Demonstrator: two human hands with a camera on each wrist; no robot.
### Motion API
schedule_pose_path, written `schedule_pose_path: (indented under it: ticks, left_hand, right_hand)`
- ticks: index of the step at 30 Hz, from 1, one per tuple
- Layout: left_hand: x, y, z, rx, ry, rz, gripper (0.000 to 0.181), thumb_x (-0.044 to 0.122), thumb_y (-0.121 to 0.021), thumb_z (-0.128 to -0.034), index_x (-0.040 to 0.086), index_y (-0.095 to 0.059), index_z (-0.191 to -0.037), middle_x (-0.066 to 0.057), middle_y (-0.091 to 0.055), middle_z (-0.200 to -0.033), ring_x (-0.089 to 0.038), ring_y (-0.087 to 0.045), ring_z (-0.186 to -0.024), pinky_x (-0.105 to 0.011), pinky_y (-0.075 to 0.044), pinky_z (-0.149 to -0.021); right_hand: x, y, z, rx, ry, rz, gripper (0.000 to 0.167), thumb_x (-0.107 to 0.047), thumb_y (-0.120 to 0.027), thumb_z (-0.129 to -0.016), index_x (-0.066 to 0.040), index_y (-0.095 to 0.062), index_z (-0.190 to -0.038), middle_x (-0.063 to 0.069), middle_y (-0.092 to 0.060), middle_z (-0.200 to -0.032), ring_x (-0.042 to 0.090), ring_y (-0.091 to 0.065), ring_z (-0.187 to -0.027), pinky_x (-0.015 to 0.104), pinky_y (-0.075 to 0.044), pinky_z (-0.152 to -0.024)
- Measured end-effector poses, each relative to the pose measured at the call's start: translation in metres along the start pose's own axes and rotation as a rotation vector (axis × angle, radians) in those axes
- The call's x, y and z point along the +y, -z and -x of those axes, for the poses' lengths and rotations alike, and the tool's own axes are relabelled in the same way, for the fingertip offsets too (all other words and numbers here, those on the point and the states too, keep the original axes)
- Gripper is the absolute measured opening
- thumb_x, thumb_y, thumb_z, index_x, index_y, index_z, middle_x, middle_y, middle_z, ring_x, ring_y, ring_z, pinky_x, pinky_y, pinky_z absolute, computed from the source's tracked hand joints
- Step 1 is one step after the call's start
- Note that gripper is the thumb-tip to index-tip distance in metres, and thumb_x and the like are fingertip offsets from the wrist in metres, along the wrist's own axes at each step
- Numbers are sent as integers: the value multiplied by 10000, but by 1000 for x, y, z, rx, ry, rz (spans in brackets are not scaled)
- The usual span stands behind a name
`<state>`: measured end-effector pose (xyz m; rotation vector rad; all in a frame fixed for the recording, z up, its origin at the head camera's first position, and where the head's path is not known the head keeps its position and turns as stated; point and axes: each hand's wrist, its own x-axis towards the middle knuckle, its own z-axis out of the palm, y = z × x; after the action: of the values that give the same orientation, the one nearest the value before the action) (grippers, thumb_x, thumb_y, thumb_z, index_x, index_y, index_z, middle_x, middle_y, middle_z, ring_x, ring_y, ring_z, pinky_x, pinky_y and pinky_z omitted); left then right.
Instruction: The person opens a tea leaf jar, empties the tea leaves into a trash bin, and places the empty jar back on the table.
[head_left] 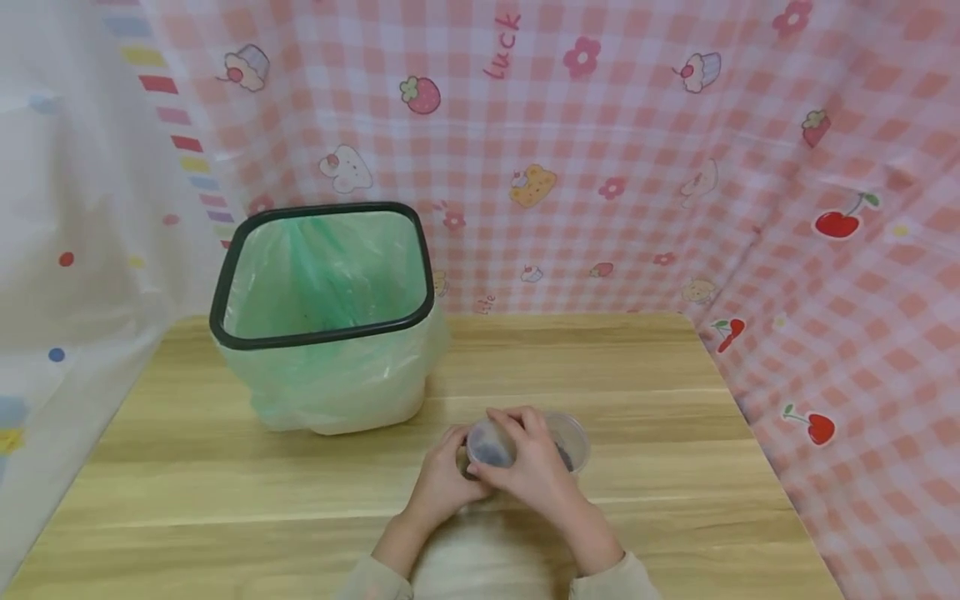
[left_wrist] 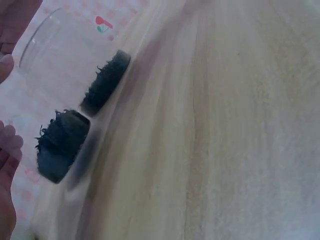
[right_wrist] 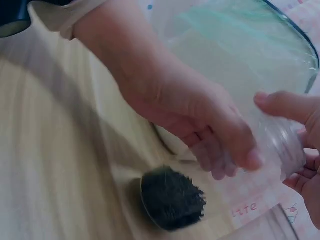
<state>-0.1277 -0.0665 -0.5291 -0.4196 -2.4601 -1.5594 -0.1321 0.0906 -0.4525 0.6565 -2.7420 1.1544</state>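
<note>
My left hand [head_left: 447, 475] holds the side of a clear round jar [head_left: 491, 443], its fingers curled round the wall. My right hand [head_left: 531, 458] grips the same jar at its rim, thumb and fingers spread across the top; I cannot tell whether a lid is on it. Dark, shredded stuff [right_wrist: 172, 199] lies at the jar's bottom in the right wrist view. A second clear jar [head_left: 573, 437] stands just beyond the right hand, partly hidden by it. In the left wrist view dark shredded stuff [left_wrist: 106, 82] shows in this second jar too.
A bin [head_left: 341, 383] with a black rim and a pale green plastic liner stands at the back left of the wooden table [head_left: 630, 533]. Pink checked cloth [head_left: 480, 167] hangs behind and along the right side. White printed cloth [head_left: 67, 217] hangs at the left.
</note>
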Motion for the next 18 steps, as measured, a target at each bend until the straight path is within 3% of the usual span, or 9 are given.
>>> schedule_pose_path:
  ticks: [6,11,15,18]
  left_hand:
    - [24,14,-1,40,-24,10,624,234,-829,-651,148,-543,-1200,22,-599,-1137,-154,-571,-1039,-410,-479,-871]
    - [47,26,-4,65,-81,-33,654,296,-849,-619,137,-555,-1182,-10,-642,-1074,-134,-595,-978,-355,-494,-825]
    - [62,34,-6,63,-170,-53,656,310,-854,-606,106,-569,-1161,-18,-657,-1041,-133,-611,-958,-335,-503,-821]
    - [71,38,-7,49,-212,-58,661,326,-862,-595,91,-578,-1144,-17,-660,-1013,-144,-619,-932,-321,-510,-799]
  right_hand:
    - [-8,17,3,-8,-90,-252,668,-354,-805,-713,-204,-534,-1305,-22,-438,-1277,274,-434,-1193,540,-406,-932]
    - [-13,27,8,-10,-59,-418,638,-250,-776,-765,-292,-483,-1330,-39,-401,-1353,257,-372,-1261,564,-353,-978]
    - [-16,30,10,-23,36,-613,631,-101,-711,-818,-190,-433,-1377,34,-421,-1392,228,-347,-1314,418,-263,-1086]
    - [-17,30,10,-14,119,-726,609,-47,-678,-828,-92,-419,-1378,111,-456,-1364,203,-369,-1309,277,-238,-1096]
